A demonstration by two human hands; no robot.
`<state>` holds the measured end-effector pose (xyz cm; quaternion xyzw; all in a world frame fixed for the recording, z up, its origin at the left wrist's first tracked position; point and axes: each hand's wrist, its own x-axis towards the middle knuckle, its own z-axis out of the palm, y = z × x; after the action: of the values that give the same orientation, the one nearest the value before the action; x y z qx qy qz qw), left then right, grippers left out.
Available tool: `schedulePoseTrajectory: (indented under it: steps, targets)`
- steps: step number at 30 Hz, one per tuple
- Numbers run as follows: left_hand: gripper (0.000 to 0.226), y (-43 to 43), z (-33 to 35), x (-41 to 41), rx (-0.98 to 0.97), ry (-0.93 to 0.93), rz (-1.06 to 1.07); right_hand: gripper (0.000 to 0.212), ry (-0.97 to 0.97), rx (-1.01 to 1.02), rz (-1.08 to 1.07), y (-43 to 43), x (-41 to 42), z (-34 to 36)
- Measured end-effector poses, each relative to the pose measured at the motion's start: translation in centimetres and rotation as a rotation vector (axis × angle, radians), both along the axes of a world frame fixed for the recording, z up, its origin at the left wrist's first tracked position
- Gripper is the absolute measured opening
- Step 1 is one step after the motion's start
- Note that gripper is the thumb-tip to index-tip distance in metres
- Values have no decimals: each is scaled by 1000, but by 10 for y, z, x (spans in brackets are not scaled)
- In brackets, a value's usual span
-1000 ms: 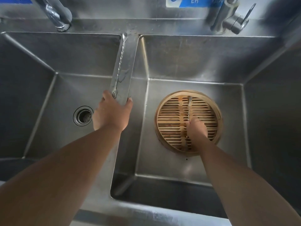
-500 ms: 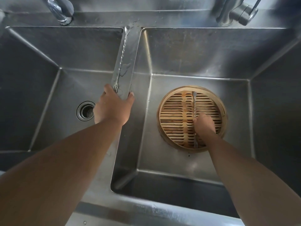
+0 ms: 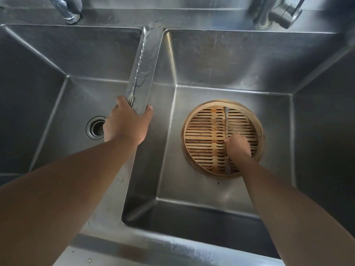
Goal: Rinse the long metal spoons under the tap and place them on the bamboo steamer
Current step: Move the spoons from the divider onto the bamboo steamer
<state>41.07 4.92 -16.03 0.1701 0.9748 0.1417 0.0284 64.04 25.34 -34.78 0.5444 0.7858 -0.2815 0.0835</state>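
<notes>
A round bamboo steamer sits on the floor of the right sink basin. One long twisted metal spoon lies along its slats, bowl end away from me and fork end near me. My right hand is shut on the middle of this spoon, low over the slats. A second long spoon lies lengthwise on the wet divider between the two basins. My left hand rests across that divider, thumb on its right edge and fingers touching the spoon's fork end, not gripping it.
The left basin has a round drain just left of my left hand. One tap stands at the back left and another tap at the back right. No running water shows. The steel front ledge runs below.
My right hand has brought its spoon down along the steamer slats, so the fork end now shows below the hand. My left hand has stayed on the divider.
</notes>
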Motion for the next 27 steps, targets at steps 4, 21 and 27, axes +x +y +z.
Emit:
schedulePoseTrajectory:
  steps: [4, 21, 27]
  targets:
    - [59, -1, 0, 1, 1, 3, -18, 19, 29, -19, -24, -1, 2, -3]
    - [57, -1, 1, 1, 8, -14, 13, 15, 87, -88, -143, -5, -1, -1]
    - [57, 0, 2, 1, 1, -24, 10, 16, 63, -120, -117, -3, -4, 10]
